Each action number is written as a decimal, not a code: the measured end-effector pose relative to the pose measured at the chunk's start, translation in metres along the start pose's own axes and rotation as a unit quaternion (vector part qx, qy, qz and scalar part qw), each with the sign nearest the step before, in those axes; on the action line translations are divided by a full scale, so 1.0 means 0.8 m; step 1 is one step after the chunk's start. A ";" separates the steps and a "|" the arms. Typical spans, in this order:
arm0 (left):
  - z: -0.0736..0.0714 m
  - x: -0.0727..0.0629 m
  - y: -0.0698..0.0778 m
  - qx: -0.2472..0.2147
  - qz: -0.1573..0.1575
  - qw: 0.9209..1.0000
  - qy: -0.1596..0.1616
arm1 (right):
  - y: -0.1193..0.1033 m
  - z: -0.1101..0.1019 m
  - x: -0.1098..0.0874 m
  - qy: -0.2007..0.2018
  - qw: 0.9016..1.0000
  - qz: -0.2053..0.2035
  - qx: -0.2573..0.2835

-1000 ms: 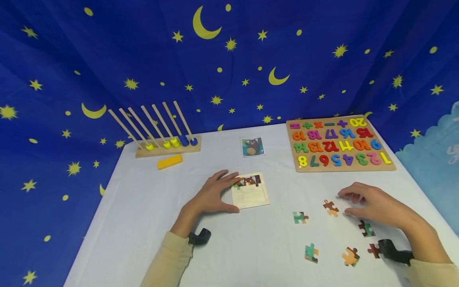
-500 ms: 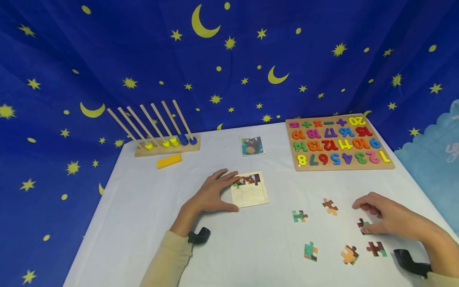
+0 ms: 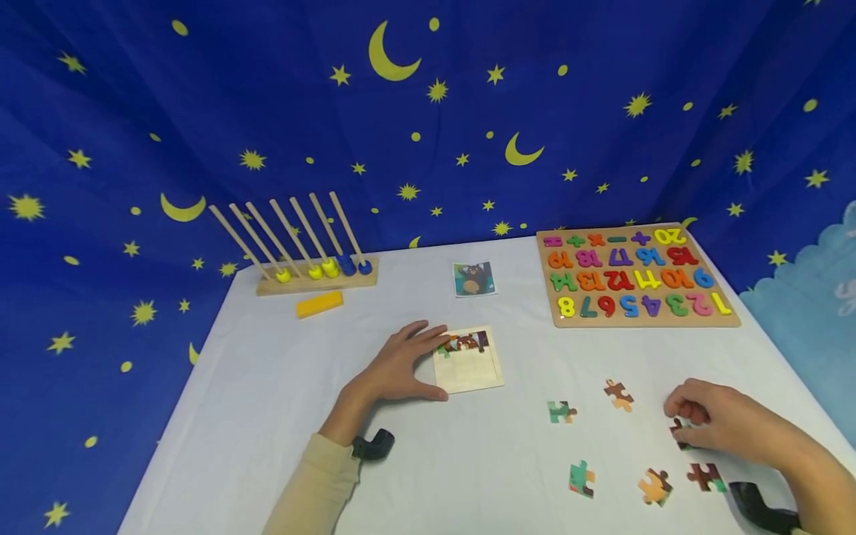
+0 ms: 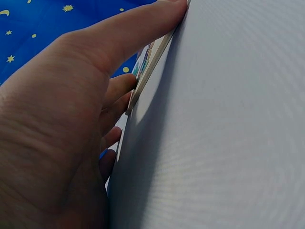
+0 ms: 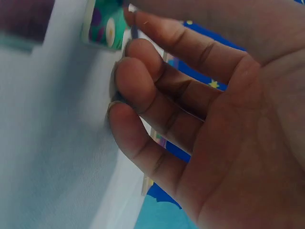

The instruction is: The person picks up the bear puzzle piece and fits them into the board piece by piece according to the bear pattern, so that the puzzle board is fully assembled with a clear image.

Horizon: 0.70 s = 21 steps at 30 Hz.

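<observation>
In the head view, my left hand [image 3: 401,366] rests at the left side of a square wooden puzzle tray [image 3: 471,375], index finger over its upper left corner and thumb at its lower left. Bear-face pieces [image 3: 466,342] fill the tray's top row. The left wrist view shows the thumb along the near edge of the tray [image 4: 157,55]. My right hand [image 3: 729,420] pinches a dark brown and green puzzle piece [image 3: 679,433] at the table, partly hidden by thumb and fingers. In the right wrist view, that green-patterned piece [image 5: 106,26] is at the fingertips.
Several loose jigsaw pieces lie on the white table, such as a brown-orange one [image 3: 619,394], a green one [image 3: 560,412] and a brown one [image 3: 705,476]. Behind are a bear picture card [image 3: 474,279], a number board [image 3: 645,321], a peg counter [image 3: 317,281] and a yellow block [image 3: 319,303].
My right hand has moved right and toward me, from beside the brown-orange piece to the dark brown and green one, and its fingers have drawn in. My left hand stays at the tray.
</observation>
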<state>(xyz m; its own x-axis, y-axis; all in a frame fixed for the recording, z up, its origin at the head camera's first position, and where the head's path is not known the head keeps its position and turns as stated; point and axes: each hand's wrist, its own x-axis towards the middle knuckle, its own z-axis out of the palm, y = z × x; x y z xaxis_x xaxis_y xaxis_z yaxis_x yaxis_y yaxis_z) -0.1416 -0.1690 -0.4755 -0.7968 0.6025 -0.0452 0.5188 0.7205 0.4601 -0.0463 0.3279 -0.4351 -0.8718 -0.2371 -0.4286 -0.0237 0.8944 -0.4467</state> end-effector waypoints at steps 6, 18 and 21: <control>0.001 0.001 -0.001 0.000 -0.002 1.000 -0.005 | -0.001 0.001 -0.001 -0.005 1.000 -0.010 0.001; -0.003 -0.003 0.001 -0.003 -0.006 1.000 0.001 | -0.008 0.001 0.000 0.031 0.999 0.014 -0.010; -0.001 -0.001 0.000 -0.005 0.003 1.000 0.002 | -0.006 0.000 -0.002 0.032 0.999 0.021 -0.011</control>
<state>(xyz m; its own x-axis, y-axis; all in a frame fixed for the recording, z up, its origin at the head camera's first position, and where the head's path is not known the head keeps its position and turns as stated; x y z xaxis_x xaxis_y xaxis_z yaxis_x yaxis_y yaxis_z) -0.1414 -0.1694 -0.4747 -0.7947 0.6058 -0.0386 0.5210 0.7132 0.4690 -0.0446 0.3235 -0.4324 -0.9019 -0.1752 -0.3949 0.0029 0.9116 -0.4110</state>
